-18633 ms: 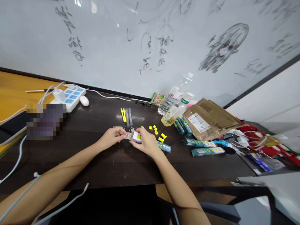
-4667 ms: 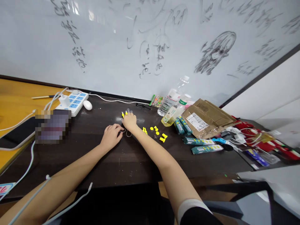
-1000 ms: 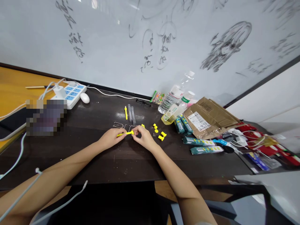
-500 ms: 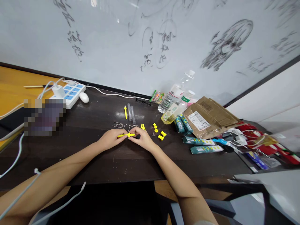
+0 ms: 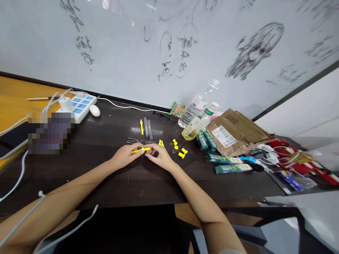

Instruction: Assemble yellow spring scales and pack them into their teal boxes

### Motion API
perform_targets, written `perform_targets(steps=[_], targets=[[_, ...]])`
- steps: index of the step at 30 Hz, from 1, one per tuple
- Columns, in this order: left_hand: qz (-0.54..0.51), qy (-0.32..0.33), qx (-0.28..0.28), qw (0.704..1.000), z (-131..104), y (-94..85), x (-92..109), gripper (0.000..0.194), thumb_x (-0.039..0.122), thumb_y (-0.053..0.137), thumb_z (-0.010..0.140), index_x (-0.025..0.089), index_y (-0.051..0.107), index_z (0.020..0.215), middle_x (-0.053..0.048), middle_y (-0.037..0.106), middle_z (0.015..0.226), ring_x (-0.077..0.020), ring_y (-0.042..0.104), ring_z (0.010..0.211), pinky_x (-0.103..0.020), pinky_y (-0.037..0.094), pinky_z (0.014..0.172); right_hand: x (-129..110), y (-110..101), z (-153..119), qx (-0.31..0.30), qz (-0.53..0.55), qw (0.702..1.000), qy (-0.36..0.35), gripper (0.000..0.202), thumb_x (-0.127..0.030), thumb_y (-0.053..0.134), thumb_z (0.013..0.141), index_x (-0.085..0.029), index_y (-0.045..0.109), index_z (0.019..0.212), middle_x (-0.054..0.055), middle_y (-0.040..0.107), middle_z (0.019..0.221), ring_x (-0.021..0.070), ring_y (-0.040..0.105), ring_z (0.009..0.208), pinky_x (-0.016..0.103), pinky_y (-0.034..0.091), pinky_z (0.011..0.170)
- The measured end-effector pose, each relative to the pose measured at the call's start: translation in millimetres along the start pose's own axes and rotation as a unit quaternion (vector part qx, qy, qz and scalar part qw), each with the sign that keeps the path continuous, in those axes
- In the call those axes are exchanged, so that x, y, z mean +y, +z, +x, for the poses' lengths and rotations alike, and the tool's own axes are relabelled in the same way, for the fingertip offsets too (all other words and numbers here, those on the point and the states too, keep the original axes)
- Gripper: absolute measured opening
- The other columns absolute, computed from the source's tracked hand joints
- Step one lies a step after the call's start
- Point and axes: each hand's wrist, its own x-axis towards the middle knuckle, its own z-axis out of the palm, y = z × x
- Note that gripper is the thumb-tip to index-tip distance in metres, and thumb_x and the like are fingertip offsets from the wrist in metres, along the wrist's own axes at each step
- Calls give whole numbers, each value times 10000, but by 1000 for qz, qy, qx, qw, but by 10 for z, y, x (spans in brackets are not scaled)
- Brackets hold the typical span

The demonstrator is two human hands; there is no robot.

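Observation:
My left hand (image 5: 126,154) pinches a thin yellow plastic stick (image 5: 137,151) with a small crosspiece near its right end. The fingers of my right hand (image 5: 159,155) are closed around that right end. Just behind the hands lie bent metal wire pieces (image 5: 132,140), partly covered by the fingers. Farther back, another yellow stick (image 5: 141,127) with a pale tip lies beside two clear tubes (image 5: 148,128). To the right of my right hand are small yellow parts (image 5: 161,143) and several more yellow plastic pieces (image 5: 182,153).
Bottles (image 5: 194,127), green boxes (image 5: 233,169) and a brown cardboard parcel (image 5: 227,135) crowd the right side. At the left stand a power strip (image 5: 84,112) and a white mouse-like object (image 5: 94,110). Glasses (image 5: 161,115) lie near the whiteboard (image 5: 119,53). White cables hang in front.
The yellow stick has tilted, its right end now higher and farther from me. My right fingers have shifted around that end. Both hands otherwise stay in place.

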Motion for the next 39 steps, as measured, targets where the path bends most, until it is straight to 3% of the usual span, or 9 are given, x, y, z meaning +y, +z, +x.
perform_targets(steps=[5, 12, 15, 18, 22, 25, 30, 34, 39], targets=[[4, 1, 6, 1000, 2, 16, -20, 342, 446, 417, 911, 254, 571, 1149, 2, 671, 1084, -181, 636, 920, -271, 432, 804, 51, 5, -7, 0, -4, 1000, -14, 328, -174, 564, 814, -222, 590, 1137, 24, 633, 865, 131, 585, 734, 260, 498, 660], [0, -19, -1, 1000, -5, 21, -51, 126, 273, 428, 852, 209, 508, 926, 39, 566, 722, -142, 523, 645, -255, 370, 645, 111, 21, -10, 18, -11, 1000, -12, 289, -190, 540, 841, -214, 595, 1124, 28, 621, 861, 125, 570, 729, 250, 492, 657], [-7, -19, -5, 1000, -7, 10, -43, 101, 200, 396, 816, 209, 482, 867, 47, 503, 673, -139, 478, 613, -256, 341, 617, 123, 19, -14, 17, -24, 1000, -11, 282, -196, 525, 854, -216, 593, 1127, 29, 617, 864, 127, 572, 742, 250, 487, 666], [-24, -11, -8, 1000, -5, -5, -25, 109, 180, 377, 803, 205, 483, 811, 34, 534, 701, -150, 501, 652, -265, 354, 643, 120, -42, -12, 18, -93, 995, -8, 288, -206, 512, 866, -220, 589, 1142, 27, 623, 859, 139, 569, 756, 263, 475, 697], [-39, -1, 4, 999, -1, -7, -30, 157, 145, 351, 787, 204, 496, 802, 20, 586, 750, -163, 538, 710, -280, 380, 703, 161, -249, 10, 86, -227, 969, 38, 225, -208, 487, 873, -199, 635, 1043, 38, 616, 816, 170, 560, 782, 297, 448, 762], [-35, -18, 17, 999, 3, 5, -57, 200, 148, 337, 800, 208, 518, 863, 25, 559, 702, -163, 522, 664, -280, 379, 673, 232, -384, 27, 134, -267, 951, 78, 209, -184, 475, 865, -179, 643, 989, 48, 611, 810, 185, 556, 798, 301, 440, 764], [-10, -55, 57, 997, 11, 10, -68, 231, 257, 358, 883, 217, 567, 975, 10, 615, 784, -171, 561, 711, -277, 382, 679, 264, -287, 22, 55, -332, 941, 39, 241, -217, 469, 903, -199, 639, 1074, 75, 611, 947, 211, 517, 925, 327, 412, 835], [0, -50, 71, 996, 13, 6, -55, 295, 418, 396, 916, 236, 608, 1009, -1, 665, 883, -172, 596, 766, -267, 393, 707, 230, -116, 6, 11, -424, 905, 40, 311, -265, 461, 924, -208, 589, 1202, 105, 583, 1099, 254, 466, 1034, 375, 371, 866], [-8, -54, 54, 997, 22, 34, -74, 267, 412, 404, 923, 219, 588, 938, 46, 574, 599, -138, 554, 578, -244, 385, 624, 233, -116, 1, -18, -450, 892, 49, 249, -262, 504, 912, -208, 608, 1131, 98, 576, 1098, 249, 446, 1041, 378, 338, 904]])
